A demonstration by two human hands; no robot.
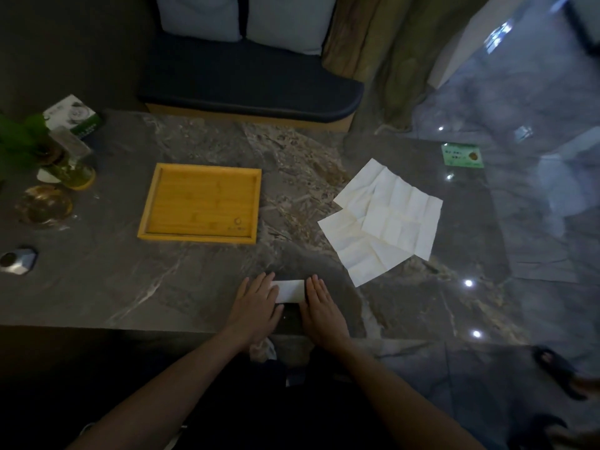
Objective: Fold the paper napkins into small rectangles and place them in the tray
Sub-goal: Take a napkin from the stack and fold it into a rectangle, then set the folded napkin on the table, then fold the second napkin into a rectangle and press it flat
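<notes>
A small white folded napkin (290, 290) lies near the front edge of the dark marble table (194, 287). My left hand (256, 303) rests flat on its left end and my right hand (319, 305) lies flat against its right end, fingers together and stretched forward. A wooden tray (152, 203) with nothing in it sits further back, to the left of my hands. Unfolded white napkins (386, 219) lie overlapping on the table to the right, creased into squares.
At the table's left edge stand a green plant in a glass vase (69, 167), a green-and-white box (73, 116), a round glass dish (43, 206) and a small metal object (18, 259). A green card (462, 155) lies far right. A cushioned bench (250, 86) stands beyond the table.
</notes>
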